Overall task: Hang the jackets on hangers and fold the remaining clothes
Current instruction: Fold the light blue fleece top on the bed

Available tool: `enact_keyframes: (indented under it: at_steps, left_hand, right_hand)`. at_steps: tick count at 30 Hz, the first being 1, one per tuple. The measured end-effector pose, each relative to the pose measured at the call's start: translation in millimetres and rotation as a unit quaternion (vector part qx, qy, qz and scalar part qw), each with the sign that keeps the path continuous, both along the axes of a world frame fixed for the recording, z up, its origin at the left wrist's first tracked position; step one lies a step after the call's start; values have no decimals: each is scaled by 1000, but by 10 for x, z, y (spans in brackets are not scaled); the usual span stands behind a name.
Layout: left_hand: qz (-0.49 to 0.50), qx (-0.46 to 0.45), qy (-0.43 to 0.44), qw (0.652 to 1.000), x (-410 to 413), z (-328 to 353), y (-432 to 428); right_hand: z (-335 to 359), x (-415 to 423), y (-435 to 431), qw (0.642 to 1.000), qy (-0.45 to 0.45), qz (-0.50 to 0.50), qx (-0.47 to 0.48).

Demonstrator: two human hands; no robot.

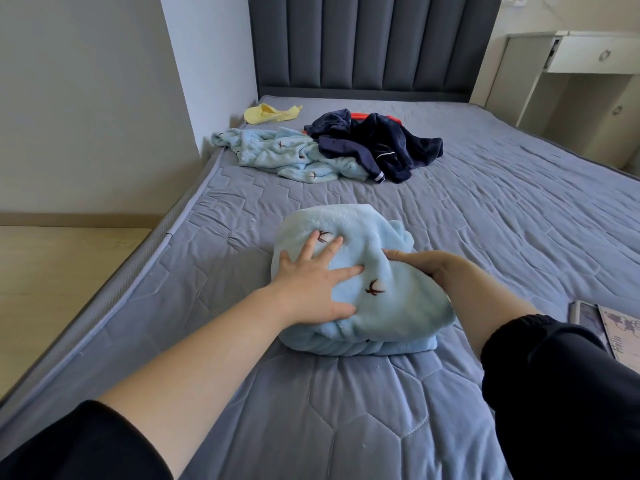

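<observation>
Light-blue fleece garment (391,306), folded bundle, on mattress (502,209), near side. Left hand (311,285) flat, fingers spread, pressing its top; right hand (426,265) curled round its right edge. Best practice: press evenly, tuck that edge square

Fleecy garment (360,282) — quilted matt mattress (485,216)

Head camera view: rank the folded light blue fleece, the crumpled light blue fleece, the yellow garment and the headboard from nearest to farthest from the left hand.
1. Folded light blue fleece, directly under the left hand, which presses on it.
2. Crumpled light blue fleece, mid-bed, left.
3. Yellow garment, far left corner.
4. Headboard, at the bed's far end.
</observation>
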State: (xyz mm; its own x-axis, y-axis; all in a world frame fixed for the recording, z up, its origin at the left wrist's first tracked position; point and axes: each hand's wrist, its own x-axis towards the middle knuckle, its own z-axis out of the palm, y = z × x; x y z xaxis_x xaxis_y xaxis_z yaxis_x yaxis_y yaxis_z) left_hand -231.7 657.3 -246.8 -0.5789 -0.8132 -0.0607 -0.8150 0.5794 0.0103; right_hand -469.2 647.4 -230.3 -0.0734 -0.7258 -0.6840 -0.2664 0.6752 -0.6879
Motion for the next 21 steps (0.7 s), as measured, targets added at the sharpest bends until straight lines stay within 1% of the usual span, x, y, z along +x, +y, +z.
enact_keyframes:
  at_steps: [3,7,12,13,14,15,16,17,18,19,20,21]
  left_hand:
    - [-3,4,6,1000,16,-12,-25]
    - [-2,14,24,1000,81,-38,-71]
    - [-3,14,55,998,147,-37,-67]
    - [-2,12,76,997,173,-33,-75]
    - [3,15,126,992,211,-18,-86]
    - [14,29,215,976,253,11,-105]
    - [35,49,333,941,298,45,-127]
    - [77,76,459,882,353,63,-155]
    - [133,115,576,798,415,63,-174]
    - [188,174,671,696,497,23,-198]
    - [228,247,731,593,578,-42,-221]
    - [237,314,774,497,652,-138,-261]
  right_hand:
    - [-70,-8,12,999,-37,-25,6]
    - [-126,-13,1,996,-77,-29,-19]
    - [-114,-7,0,994,-102,1,-44]
    - [-84,19,-2,993,-104,2,-55]
    - [-46,52,-16,992,-107,2,-71]
    - [0,94,-29,990,-106,-3,-91]
    - [55,141,-49,988,-100,-8,-117]
    - [119,199,-65,985,-85,-18,-146]
    - [176,273,-81,981,-73,-26,-177]
    - [217,347,-97,976,-70,-33,-205]
    - [241,421,-124,969,-72,-42,-232]
    - [253,504,-154,961,-95,-63,-253]
